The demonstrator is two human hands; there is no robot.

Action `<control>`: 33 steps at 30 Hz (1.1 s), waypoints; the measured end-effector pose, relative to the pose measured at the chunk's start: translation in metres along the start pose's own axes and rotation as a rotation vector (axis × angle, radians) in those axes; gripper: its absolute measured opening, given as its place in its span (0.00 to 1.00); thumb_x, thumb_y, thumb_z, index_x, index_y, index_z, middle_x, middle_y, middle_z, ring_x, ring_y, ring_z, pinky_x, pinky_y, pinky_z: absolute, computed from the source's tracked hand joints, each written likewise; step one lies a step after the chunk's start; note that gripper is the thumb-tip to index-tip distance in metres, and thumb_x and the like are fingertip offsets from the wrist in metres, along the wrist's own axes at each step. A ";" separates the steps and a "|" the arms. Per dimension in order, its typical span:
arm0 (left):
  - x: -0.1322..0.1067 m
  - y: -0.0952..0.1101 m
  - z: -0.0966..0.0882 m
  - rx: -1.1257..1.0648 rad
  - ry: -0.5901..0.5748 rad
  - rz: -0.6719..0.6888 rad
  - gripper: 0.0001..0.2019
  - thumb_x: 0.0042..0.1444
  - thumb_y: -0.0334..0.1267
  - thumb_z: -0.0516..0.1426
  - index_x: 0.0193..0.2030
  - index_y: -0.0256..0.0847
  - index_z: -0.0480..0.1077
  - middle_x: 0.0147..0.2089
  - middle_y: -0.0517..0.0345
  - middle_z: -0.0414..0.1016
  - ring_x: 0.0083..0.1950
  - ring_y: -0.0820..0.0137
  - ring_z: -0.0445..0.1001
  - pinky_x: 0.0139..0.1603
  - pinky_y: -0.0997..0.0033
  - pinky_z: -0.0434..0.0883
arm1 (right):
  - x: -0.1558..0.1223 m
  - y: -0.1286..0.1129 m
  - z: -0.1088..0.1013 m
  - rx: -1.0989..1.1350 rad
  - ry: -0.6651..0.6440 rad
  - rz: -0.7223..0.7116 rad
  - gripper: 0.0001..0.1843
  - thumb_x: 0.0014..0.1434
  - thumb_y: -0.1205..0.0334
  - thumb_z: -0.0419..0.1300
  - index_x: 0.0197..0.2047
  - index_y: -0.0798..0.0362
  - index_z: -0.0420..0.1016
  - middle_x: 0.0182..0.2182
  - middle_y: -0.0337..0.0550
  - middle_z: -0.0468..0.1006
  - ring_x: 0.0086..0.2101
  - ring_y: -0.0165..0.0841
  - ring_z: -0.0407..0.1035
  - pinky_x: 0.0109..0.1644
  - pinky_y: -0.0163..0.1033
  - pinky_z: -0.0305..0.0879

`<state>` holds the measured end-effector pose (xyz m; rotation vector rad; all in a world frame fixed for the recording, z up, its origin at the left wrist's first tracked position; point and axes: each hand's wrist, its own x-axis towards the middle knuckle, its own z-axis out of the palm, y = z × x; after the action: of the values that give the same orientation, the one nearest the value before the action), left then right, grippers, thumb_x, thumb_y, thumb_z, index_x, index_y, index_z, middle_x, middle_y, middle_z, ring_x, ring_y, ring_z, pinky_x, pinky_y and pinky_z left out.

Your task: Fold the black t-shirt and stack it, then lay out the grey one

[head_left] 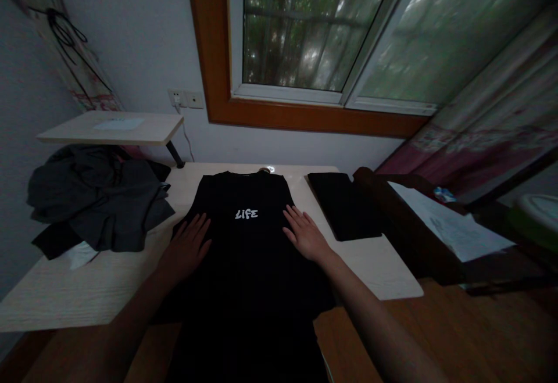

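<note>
A black T-shirt [248,255] with white lettering on its chest lies spread on the table, collar toward the wall. Its lower part comes down over the table's front edge and merges with dark cloth below. My left hand [187,243] rests flat on the shirt's left side, fingers stretched out. On the right side, my right hand [305,232] lies on the cloth with its fingers apart. Neither hand grips anything.
The pale table [383,272] carries a heap of dark grey clothes [104,197] at left, under a small raised shelf [143,129]. A flat black folded thing [344,206] lies at right. Beyond it stands dark furniture [410,249] bearing a white sheet [449,223].
</note>
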<state>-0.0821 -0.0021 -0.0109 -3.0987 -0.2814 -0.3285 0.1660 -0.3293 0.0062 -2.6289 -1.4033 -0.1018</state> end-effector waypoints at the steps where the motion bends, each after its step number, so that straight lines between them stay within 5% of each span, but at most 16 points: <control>1: -0.002 0.001 0.000 -0.005 0.016 0.009 0.29 0.70 0.48 0.45 0.75 0.39 0.57 0.78 0.49 0.52 0.78 0.57 0.50 0.77 0.46 0.53 | -0.002 0.001 0.000 0.002 -0.002 -0.004 0.32 0.74 0.48 0.45 0.75 0.52 0.54 0.75 0.46 0.50 0.73 0.40 0.44 0.76 0.55 0.45; 7: -0.014 0.004 -0.004 -0.028 0.102 0.024 0.26 0.70 0.45 0.47 0.71 0.40 0.62 0.74 0.46 0.61 0.75 0.55 0.60 0.73 0.45 0.60 | -0.010 0.003 -0.002 0.026 0.026 -0.036 0.30 0.74 0.49 0.46 0.74 0.49 0.58 0.75 0.46 0.51 0.73 0.40 0.47 0.75 0.55 0.46; 15: -0.019 0.011 -0.019 0.023 0.175 -0.136 0.24 0.66 0.40 0.51 0.66 0.36 0.67 0.60 0.42 0.75 0.61 0.51 0.71 0.63 0.46 0.68 | -0.014 0.000 -0.006 0.001 0.132 0.033 0.26 0.73 0.49 0.49 0.68 0.49 0.70 0.69 0.46 0.65 0.70 0.45 0.54 0.73 0.54 0.53; 24: -0.019 -0.002 -0.011 -0.001 0.293 -0.214 0.20 0.66 0.42 0.52 0.59 0.35 0.72 0.71 0.36 0.61 0.73 0.46 0.57 0.71 0.40 0.60 | -0.015 0.001 -0.003 -0.031 0.190 0.195 0.25 0.75 0.50 0.45 0.66 0.46 0.72 0.71 0.47 0.62 0.69 0.47 0.56 0.72 0.57 0.53; 33: -0.012 -0.034 0.008 -0.025 0.196 -0.183 0.26 0.69 0.48 0.47 0.67 0.37 0.68 0.71 0.40 0.64 0.73 0.50 0.59 0.73 0.45 0.60 | -0.011 0.006 0.001 -0.007 0.132 0.190 0.26 0.75 0.48 0.44 0.69 0.41 0.68 0.71 0.43 0.61 0.71 0.45 0.51 0.71 0.60 0.50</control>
<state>-0.0981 0.0295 -0.0210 -3.0383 -0.5601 -0.6383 0.1643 -0.3415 0.0032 -2.6900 -1.1081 -0.2513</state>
